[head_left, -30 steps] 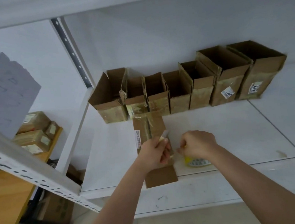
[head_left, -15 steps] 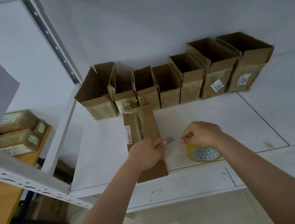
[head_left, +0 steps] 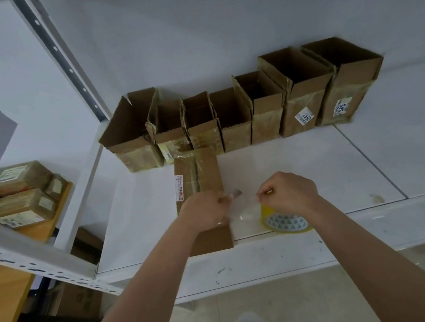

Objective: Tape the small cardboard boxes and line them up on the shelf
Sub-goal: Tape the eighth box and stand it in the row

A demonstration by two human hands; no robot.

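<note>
Left hand (head_left: 205, 209) grips a small blade at the near end of the flat box (head_left: 197, 177), while the right hand (head_left: 289, 193) pinches clear tape (head_left: 243, 210) stretched from the yellow roll (head_left: 286, 222). Seven open boxes (head_left: 231, 118) line the shelf's (head_left: 296, 169) far edge.

Illumination is soft, diffuse and moderately bright, with a cool bluish cast on the white shelf (head_left: 296, 169) and wall (head_left: 196, 30). No light source is visible. Shadows are weak: a faint one lies under the boxes (head_left: 231, 118) along their base, and box interiors read dark brown. Mild glare shows on the taped box fronts and on the clear tape (head_left: 243, 209) at 6 o'clock of centre. Wide-angle distortion bends the upright (head_left: 61, 58) at 10 o'clock and stretches the forearms toward 6 o'clock. Overall sharpness is moderate; the hands show slight motion blur, and the 8 o'clock corner is dim and soft.
</note>
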